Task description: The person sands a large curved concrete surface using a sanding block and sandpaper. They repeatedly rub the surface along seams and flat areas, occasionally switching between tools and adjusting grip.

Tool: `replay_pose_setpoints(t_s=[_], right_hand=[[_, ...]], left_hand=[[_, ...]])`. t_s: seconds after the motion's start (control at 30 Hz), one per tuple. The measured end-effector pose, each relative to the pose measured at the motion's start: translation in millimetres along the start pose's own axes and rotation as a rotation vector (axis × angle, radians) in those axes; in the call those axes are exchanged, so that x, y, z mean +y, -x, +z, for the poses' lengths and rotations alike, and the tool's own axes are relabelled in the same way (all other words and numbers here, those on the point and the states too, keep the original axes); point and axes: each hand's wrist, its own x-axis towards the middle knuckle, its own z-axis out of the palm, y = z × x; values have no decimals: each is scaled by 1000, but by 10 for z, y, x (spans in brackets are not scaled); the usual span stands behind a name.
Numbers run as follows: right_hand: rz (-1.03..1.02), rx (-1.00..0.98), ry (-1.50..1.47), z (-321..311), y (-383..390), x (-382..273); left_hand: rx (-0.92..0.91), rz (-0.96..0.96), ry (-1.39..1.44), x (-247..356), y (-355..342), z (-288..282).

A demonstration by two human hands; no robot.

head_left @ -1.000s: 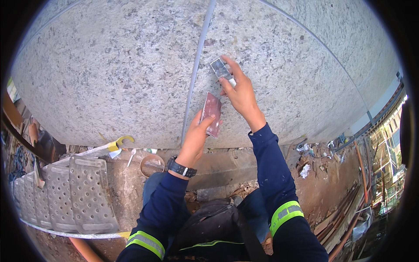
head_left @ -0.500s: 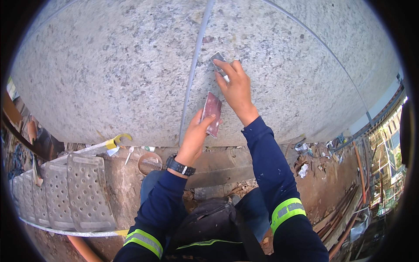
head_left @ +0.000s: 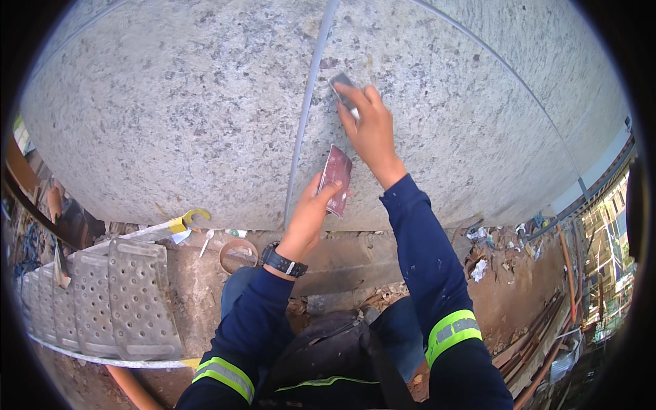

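Observation:
My right hand (head_left: 374,130) pinches a small grey flat scraper (head_left: 344,89) and holds it against the speckled grey wall (head_left: 205,123), just right of a vertical grey joint strip (head_left: 306,102). Lower down, my left hand (head_left: 311,215) is closed round a maroon rectangular plate (head_left: 337,178) with whitish smears, thumb on its face. The plate stands in front of the wall, close to the joint strip; whether it touches the wall I cannot tell. A dark watch (head_left: 281,262) sits on my left wrist.
Perforated grey metal panels (head_left: 140,301) lie at the left beside a pale bar with a yellow hook (head_left: 191,219). A round brown container (head_left: 238,255) and a white plastic spoon (head_left: 206,242) rest near the wall's foot. Rubble and crumpled paper (head_left: 478,270) lie at right, near long rods (head_left: 540,335).
My right hand has shifted the scraper slightly upward along the wall, with some blur. My left hand and the maroon plate have moved a little to the right.

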Motion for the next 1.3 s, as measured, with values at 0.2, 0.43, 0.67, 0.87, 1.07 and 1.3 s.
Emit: replay_pose_setpoints(t_s=[0.2,0.43,0.67,0.87,1.07,1.3], right_hand=[[65,-36,43,15,204,98],[114,46,1,-11,19,-92],[114,105,-40,0,-80,-38],[-18,275,-60,-187,-836,-167],[-23,334,-108,-134,-941,-191],[58,308,-126,-229,-1006,-232]], left_hand=[[10,10,-2,39,28,-14],[7,0,14,30,37,17],[-27,-13,-29,46,12,-43],[-37,-28,-44,1,-7,-18],[2,-9,-55,37,15,-57],[8,-2,-33,38,26,-46]])
